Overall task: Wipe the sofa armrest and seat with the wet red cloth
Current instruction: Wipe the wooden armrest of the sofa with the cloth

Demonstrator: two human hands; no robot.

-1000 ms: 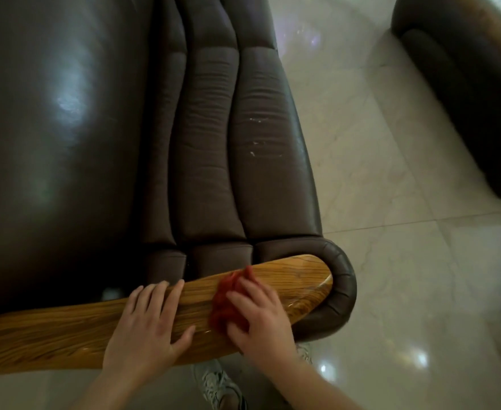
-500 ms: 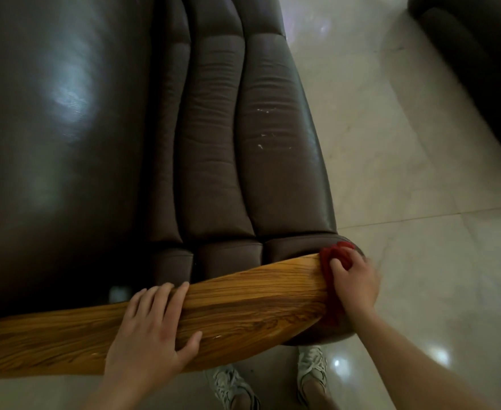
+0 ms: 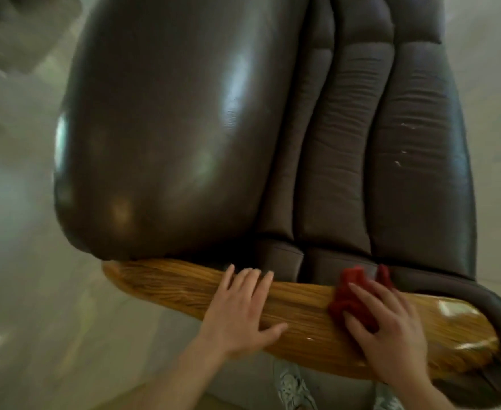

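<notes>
A glossy wooden armrest (image 3: pixel 178 287) runs across the lower part of the view, edged at its right end by dark leather. My right hand (image 3: pixel 391 332) presses the bunched red cloth (image 3: pixel 351 294) flat on the armrest's top, right of its middle. My left hand (image 3: pixel 240 313) lies spread on the wood to the left of the cloth, palm down, holding nothing. Beyond the armrest lies the dark brown leather seat (image 3: pixel 169 128), and the ribbed backrest cushions (image 3: pixel 361 137) stand at its right.
Pale polished floor tiles (image 3: pixel 15 261) surround the sofa on the left and right. My two shoes (image 3: pixel 293 386) show below the armrest at the bottom edge. A blurred object sits at the top left corner.
My right hand has brought the red cloth back from the armrest's right end to its top, nearer the middle. The view has swung left, showing the whole seat. My left hand stays on the wood.
</notes>
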